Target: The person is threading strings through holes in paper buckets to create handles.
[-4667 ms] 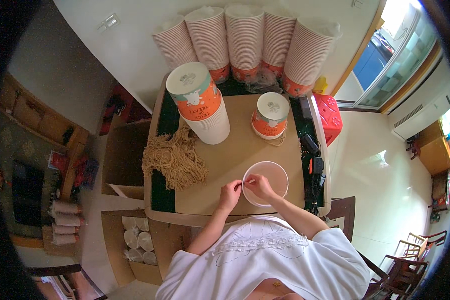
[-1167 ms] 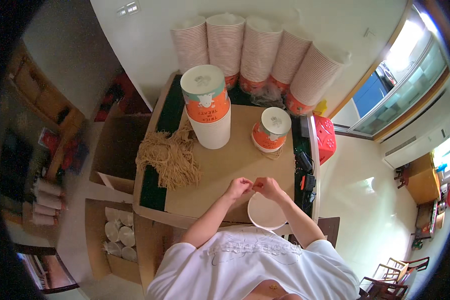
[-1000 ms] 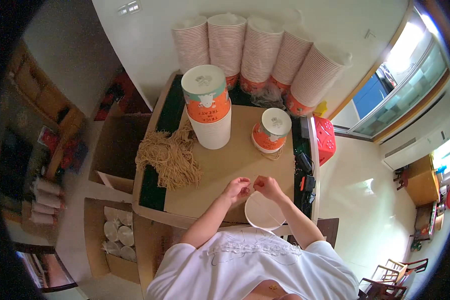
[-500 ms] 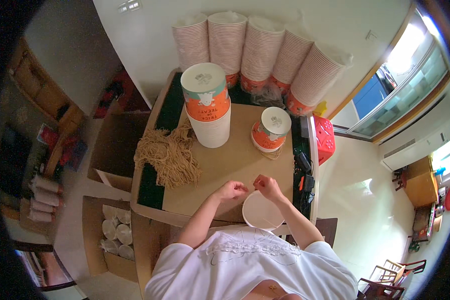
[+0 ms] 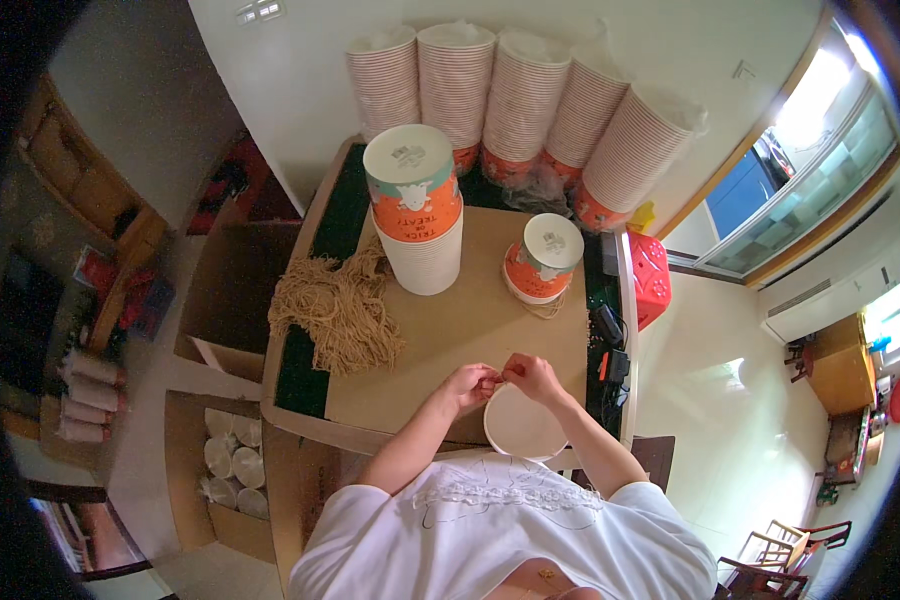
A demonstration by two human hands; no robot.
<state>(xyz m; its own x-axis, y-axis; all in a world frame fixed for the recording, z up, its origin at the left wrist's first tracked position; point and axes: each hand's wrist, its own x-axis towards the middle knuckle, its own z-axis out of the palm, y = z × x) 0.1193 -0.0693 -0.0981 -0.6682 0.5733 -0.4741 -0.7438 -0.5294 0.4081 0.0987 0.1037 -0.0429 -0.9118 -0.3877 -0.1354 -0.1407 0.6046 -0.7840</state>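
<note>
Close to my body, a white paper bucket [image 5: 526,428] is tipped so that its round opening faces up. At its far rim my left hand [image 5: 472,384] and my right hand [image 5: 533,378] meet, both with fingers pinched together. What lies between the fingertips is too small to make out. Ahead on the cardboard sheet [image 5: 470,335] stands an upside-down orange and green printed bucket [image 5: 544,260], with a loop of tan cord at its foot. A tangled heap of tan cords [image 5: 335,315] lies to the left.
Behind the cords rises a stack of upturned paper buckets [image 5: 416,210]. Several tall wrapped bucket stacks [image 5: 525,95] line the wall. Black adapters [image 5: 610,340] sit at the table's right edge, beside a red stool [image 5: 648,280]. An open carton [image 5: 235,470] stands on the floor left.
My left hand has moved right, and its fingers now meet those of my right hand at the bucket's rim. A thin strand seen across the bucket's opening no longer shows.
</note>
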